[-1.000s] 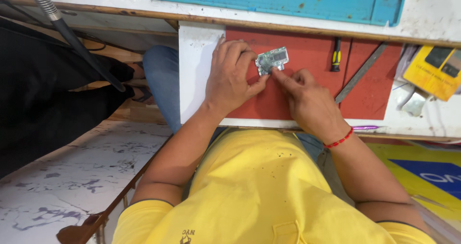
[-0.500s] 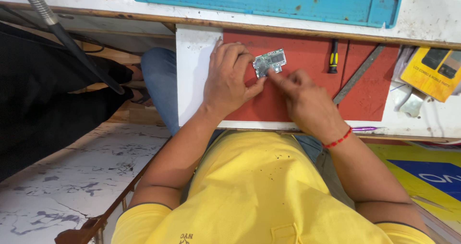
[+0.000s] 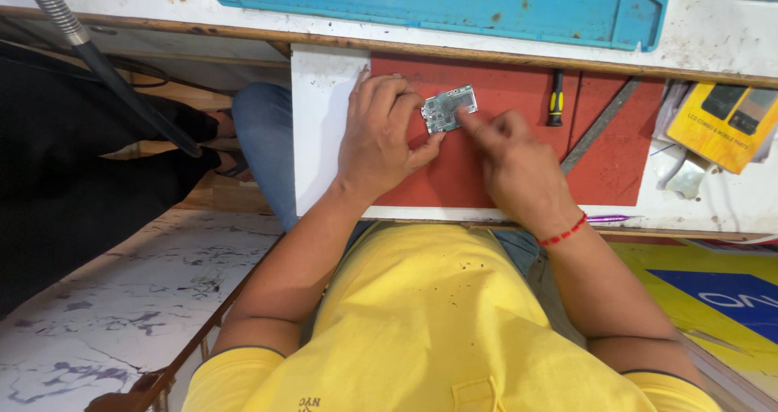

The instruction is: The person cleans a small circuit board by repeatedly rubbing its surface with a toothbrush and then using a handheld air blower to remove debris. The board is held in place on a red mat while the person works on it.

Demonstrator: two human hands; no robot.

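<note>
The small green circuit board [image 3: 448, 109] lies flat on the red mat [image 3: 486, 169], near the mat's far edge, and I take it as my landmark. My left hand [image 3: 385, 140] covers the board's left side: my fingers curl over its left end, close together, and my thumb presses in at the board's near corner, so I am pinching the board by that end. My right hand [image 3: 519, 165] comes in from the board's near right; my forefinger is stretched out with its tip touching the board's right half, and the other fingers are folded into the palm. A red thread bracelet [image 3: 565, 234] circles my right wrist, nearer to me than the board. Both forearms slope back from the board toward my yellow shirt [image 3: 438, 323].

To the right of the board, a screwdriver with a yellow and black handle [image 3: 555, 100] lies on the mat, apart from my hand, and beyond it a grey metal strip [image 3: 604, 124] runs at a slant. Further right a yellow box [image 3: 725, 124] sits on the white pull-out shelf [image 3: 320, 128] that carries the mat. Beyond the board a blue work mat [image 3: 438, 3] lies on the white bench top. Far left of the board a flexible metal hose [image 3: 57, 15] hangs over a marbled floor [image 3: 105, 315], beside a person in black clothing [image 3: 57, 169]
</note>
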